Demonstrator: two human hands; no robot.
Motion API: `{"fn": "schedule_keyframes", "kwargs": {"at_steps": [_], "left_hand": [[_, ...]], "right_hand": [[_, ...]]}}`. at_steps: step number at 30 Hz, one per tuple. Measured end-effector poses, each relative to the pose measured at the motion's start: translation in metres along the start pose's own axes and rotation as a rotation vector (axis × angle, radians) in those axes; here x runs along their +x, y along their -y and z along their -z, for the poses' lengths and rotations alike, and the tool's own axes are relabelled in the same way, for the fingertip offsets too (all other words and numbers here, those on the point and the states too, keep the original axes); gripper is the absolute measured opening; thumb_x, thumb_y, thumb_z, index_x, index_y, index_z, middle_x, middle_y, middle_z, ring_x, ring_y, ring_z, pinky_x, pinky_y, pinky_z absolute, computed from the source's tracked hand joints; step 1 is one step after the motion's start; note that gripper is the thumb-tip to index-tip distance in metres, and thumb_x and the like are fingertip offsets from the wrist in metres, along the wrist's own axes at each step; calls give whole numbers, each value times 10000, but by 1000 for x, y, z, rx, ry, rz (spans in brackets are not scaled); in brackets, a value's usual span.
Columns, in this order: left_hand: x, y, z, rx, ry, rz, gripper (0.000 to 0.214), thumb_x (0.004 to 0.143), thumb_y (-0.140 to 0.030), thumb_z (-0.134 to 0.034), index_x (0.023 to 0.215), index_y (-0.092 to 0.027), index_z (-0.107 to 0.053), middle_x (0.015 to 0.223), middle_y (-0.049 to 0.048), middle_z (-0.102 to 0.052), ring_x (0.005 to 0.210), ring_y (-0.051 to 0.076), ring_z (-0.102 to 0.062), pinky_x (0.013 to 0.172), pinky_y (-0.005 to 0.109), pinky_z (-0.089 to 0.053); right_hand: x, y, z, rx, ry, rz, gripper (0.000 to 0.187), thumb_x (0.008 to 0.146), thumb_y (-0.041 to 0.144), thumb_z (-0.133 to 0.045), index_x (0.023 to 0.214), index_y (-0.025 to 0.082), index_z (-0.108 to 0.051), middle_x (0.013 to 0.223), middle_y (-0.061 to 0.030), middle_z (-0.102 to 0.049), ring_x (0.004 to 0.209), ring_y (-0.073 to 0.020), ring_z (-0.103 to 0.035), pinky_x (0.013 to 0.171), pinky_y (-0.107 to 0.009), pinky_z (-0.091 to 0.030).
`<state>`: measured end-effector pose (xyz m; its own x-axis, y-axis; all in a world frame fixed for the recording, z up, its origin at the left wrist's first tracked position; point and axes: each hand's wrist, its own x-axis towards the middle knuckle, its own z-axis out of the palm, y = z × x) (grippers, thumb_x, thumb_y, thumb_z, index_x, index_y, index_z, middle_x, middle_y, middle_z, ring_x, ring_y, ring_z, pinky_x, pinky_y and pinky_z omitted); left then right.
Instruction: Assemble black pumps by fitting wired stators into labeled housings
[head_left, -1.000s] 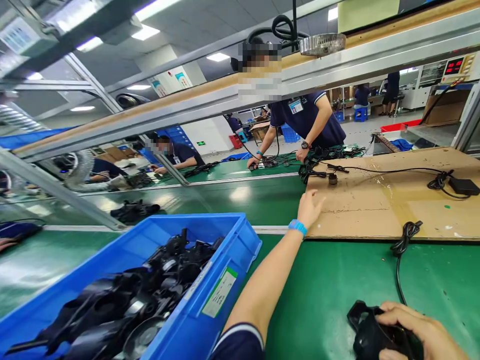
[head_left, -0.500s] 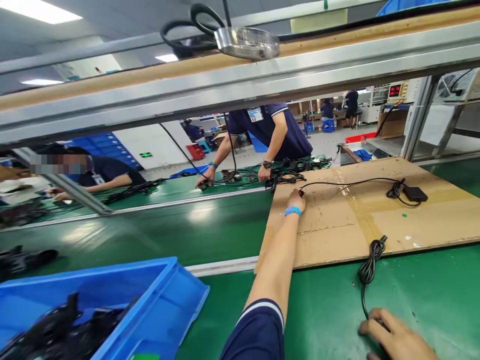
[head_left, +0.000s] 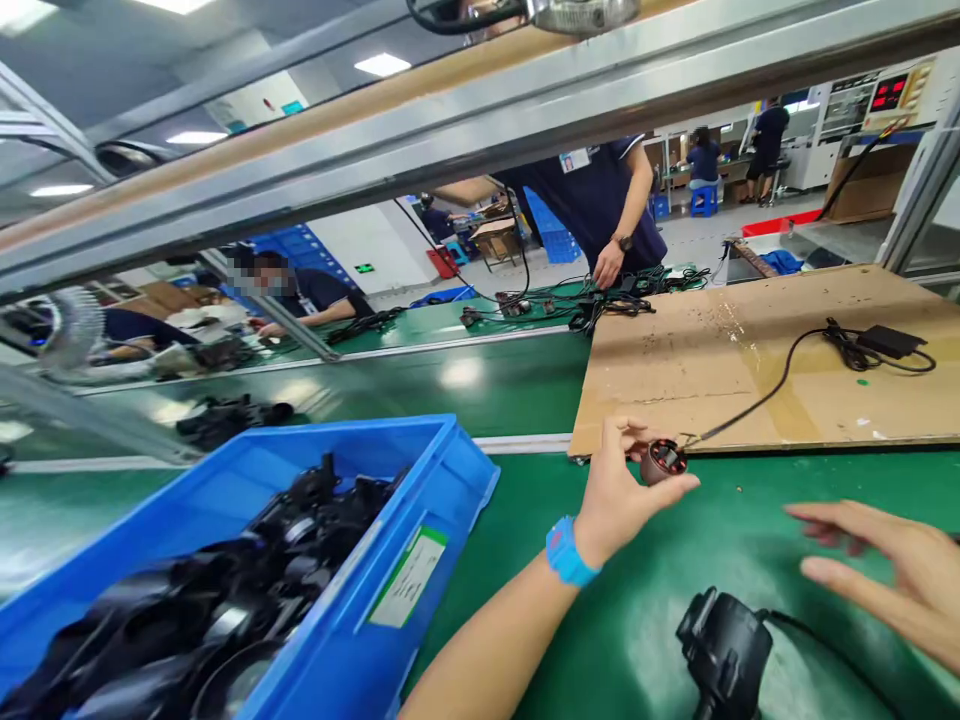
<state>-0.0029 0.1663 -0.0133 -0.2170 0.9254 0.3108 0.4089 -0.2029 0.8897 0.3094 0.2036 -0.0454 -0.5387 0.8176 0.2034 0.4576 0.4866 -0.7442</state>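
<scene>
My left hand [head_left: 619, 495], a blue band on its wrist, holds a small round motor [head_left: 666, 460] between thumb and fingers. The motor has a brownish rim and reddish parts around a dark centre. From it a thin black cord [head_left: 765, 400] runs over the cardboard sheet [head_left: 660, 385] toward a black power adapter [head_left: 892, 342]. My right hand [head_left: 900, 560] hovers open over the green table with its fingers stretched out, touching nothing visible. Below it lies a black plastic device [head_left: 724, 645] with a cord leading off to the right; its lower end is cut off by the frame.
At left stands a blue bin [head_left: 450, 500] full of black parts. Behind it, more black parts [head_left: 232, 420] lie on the green belt [head_left: 450, 385]. A metal beam [head_left: 360, 170] crosses overhead. Opposite, a co-worker's hand [head_left: 609, 265] is among black cables.
My left hand has come back from the cardboard's far edge, bringing the motor and cord nearer. My right hand has risen off the cord it was at. The black device has come into view.
</scene>
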Motion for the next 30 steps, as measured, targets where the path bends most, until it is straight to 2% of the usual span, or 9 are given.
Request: {"fn": "schedule_keyframes", "kwargs": {"at_steps": [2, 4, 8, 11, 15, 20, 23, 26, 30], "left_hand": [[-34, -15, 3, -69, 0, 5, 732, 648, -383, -931, 1133, -261, -397, 1071, 58, -725, 988, 231, -704, 911, 371, -520], [-60, -26, 5, -102, -11, -1, 737, 634, -376, -947, 1125, -263, -408, 1053, 47, -728, 976, 227, -705, 891, 367, -518], [-89, -40, 8, -85, -76, -85, 686, 632, -366, -954, 1102, -264, -465, 1059, 37, -725, 950, 220, -706, 861, 366, -511], [-97, -47, 8, 4, -136, -199, 670, 617, -337, -962, 1087, -268, -488, 1041, 40, -736, 888, 221, -696, 818, 375, -502], [-100, -55, 9, -22, -132, -249, 681, 579, -279, -978, 1049, -268, -486, 1008, 32, -744, 881, 229, -708, 825, 376, -484], [-100, -59, 10, -479, 148, 55, 728, 621, -444, -949, 1069, -249, -410, 1020, 71, -753, 928, 224, -710, 825, 339, -488], [-100, -55, 8, -651, 281, 198, 700, 673, -496, -912, 1068, -235, -396, 1025, 90, -752, 857, 182, -698, 785, 301, -468], [-100, -51, 3, -797, 359, 253, 622, 756, -503, -858, 1058, -231, -388, 987, 81, -757, 813, 152, -695, 760, 268, -460], [-99, -50, -1, -923, 426, 221, 480, 891, -536, -718, 1057, -233, -386, 913, 75, -769, 867, 177, -730, 793, 287, -492]], "right_hand": [[17, 31, -16, 181, 270, 41, 661, 912, 532, -698, 1508, 337, -490, 1372, -86, -625, 1224, -292, -620, 1014, -420, -552], [29, 54, -30, 424, 361, 70, 707, 976, 561, -589, 1590, 316, -340, 1475, -104, -538, 1315, -287, -549, 1083, -463, -495], [28, 70, -46, 825, 131, 59, 497, 1086, 494, -317, 1528, 320, -462, 1466, -80, -551, 1286, -241, -569, 1099, -392, -479], [15, 67, -50, 879, -57, 116, 450, 1091, 416, -333, 1472, 311, -546, 1435, -56, -581, 1298, -220, -557, 1093, -310, -475], [4, 67, -50, 856, -176, 277, 435, 1073, 431, -390, 1461, 337, -561, 1388, -24, -609, 1203, -216, -607, 1067, -311, -500], [4, 70, -46, 806, -199, 289, 452, 1057, 454, -402, 1440, 307, -591, 1293, -22, -663, 1185, -225, -609, 1100, -303, -463], [2, 65, -44, 798, -167, 288, 446, 1056, 406, -405, 1443, 284, -590, 1281, -34, -669, 1185, -220, -607, 1096, -283, -458], [-2, 63, -43, 760, -116, 248, 443, 1036, 365, -459, 1458, 285, -569, 1253, -59, -674, 1181, -228, -602, 1060, -294, -486], [-4, 73, -44, 781, -73, 101, 414, 1037, 379, -470, 1431, 321, -582, 1255, -74, -654, 1200, -247, -584, 1027, -331, -523]]}}
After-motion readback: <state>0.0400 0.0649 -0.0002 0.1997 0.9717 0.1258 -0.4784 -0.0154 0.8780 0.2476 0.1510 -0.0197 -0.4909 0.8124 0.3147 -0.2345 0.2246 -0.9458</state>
